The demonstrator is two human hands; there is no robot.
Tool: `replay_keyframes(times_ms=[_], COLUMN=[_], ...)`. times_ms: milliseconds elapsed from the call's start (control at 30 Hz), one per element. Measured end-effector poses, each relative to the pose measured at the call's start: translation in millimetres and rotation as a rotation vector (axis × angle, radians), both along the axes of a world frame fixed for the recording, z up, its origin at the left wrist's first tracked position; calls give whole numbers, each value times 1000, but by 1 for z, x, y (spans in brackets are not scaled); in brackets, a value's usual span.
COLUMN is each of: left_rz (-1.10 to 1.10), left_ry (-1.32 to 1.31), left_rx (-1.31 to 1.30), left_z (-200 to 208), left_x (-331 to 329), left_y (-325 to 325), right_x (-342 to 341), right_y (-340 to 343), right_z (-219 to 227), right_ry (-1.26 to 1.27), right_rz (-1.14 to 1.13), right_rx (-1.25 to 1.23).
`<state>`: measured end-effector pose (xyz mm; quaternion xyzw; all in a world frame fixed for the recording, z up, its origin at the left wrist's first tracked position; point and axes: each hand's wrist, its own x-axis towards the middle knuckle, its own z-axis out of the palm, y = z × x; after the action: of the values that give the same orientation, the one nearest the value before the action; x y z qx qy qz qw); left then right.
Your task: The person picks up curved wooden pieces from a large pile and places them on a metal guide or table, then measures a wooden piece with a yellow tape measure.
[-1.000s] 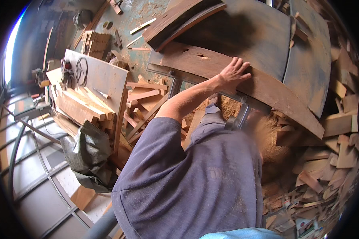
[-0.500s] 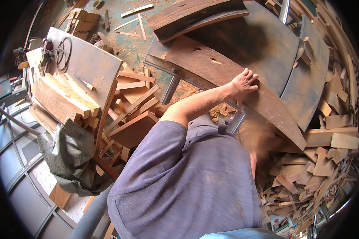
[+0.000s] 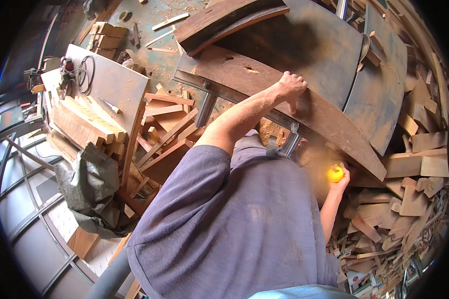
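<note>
A wide reddish-brown wooden board (image 3: pixel 329 119) with a curved far edge and two holes lies across the near edge of a dark metal saw table (image 3: pixel 304 45). My left hand (image 3: pixel 293 88) grips the board from above near its middle, with fingers bent and thumb apart toward the near edge. Below the board's right part, my right hand (image 3: pixel 341 180) closes round a small, bright yellow, rounded object (image 3: pixel 335 174); its kind cannot be made out. Another thick curved timber (image 3: pixel 229 22) rests at the far left of the table. A metal rail (image 3: pixel 224 94) runs along the near edge.
Loose offcuts (image 3: pixel 384 219) heap up at the right. To the left, pale curved wood pieces (image 3: pixel 87 119) and a corded tool (image 3: pixel 67 65) lie on a tilted panel (image 3: pixel 119 74). A grey-green plastic sheet (image 3: pixel 87 187) hangs near it. Sawdust (image 3: pixel 272 134) lies below the rail.
My right hand has come into sight from behind my body with the yellow object. My left hand stays on the board, its fingers now more bent and less spread. The view has shifted slightly.
</note>
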<state>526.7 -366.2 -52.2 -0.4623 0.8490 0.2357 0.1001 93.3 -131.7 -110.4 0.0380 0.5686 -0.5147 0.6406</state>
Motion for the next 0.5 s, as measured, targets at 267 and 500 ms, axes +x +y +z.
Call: replay_keyframes(times_ms=[267,500], left_rz=[11,16], left_ry=[-23,24], left_rx=[-60,-1], left_z=[15,9], left_x=[-3,-5], left_y=[23,49], right_x=[1,-19], right_y=[-59,-14], right_z=[-8,-33], right_ry=[-165,-201], right_rz=[-113,-145], right_rx=[-24,-88])
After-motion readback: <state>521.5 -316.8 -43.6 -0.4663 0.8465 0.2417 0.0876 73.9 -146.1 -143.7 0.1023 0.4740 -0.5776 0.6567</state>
